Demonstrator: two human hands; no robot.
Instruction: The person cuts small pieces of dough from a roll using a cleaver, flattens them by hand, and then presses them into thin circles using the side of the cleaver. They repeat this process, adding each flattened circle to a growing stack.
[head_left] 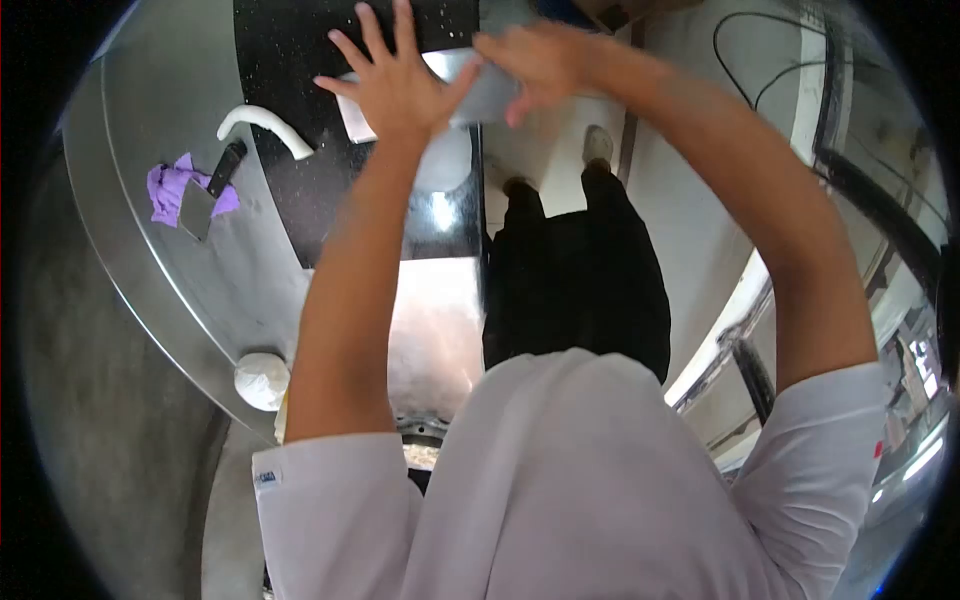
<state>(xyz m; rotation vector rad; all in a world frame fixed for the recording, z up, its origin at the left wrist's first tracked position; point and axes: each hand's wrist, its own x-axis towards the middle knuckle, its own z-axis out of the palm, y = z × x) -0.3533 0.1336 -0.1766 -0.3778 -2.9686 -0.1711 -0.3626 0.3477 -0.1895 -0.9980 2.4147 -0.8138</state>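
A flat, wide metal blade (490, 95) lies level over the black board (285, 190). My right hand (540, 60) is closed around its right end, thumb hanging down, slightly smeared by motion. Fingers spread wide, my left hand (400, 88) presses flat over the blade's left part. A pale, shiny end of it shows beneath the palm. Whatever lies under the blade is hidden. To the left, a curved white roll that looks like dough (265, 125) rests across the board's left edge.
On the steel counter (250, 290) a dark-handled scraper or small cleaver (212, 185) lies on a purple cloth (170, 190). A round white bundle (262, 381) sits near the counter's rim. Black cables (740, 60) run at the upper right.
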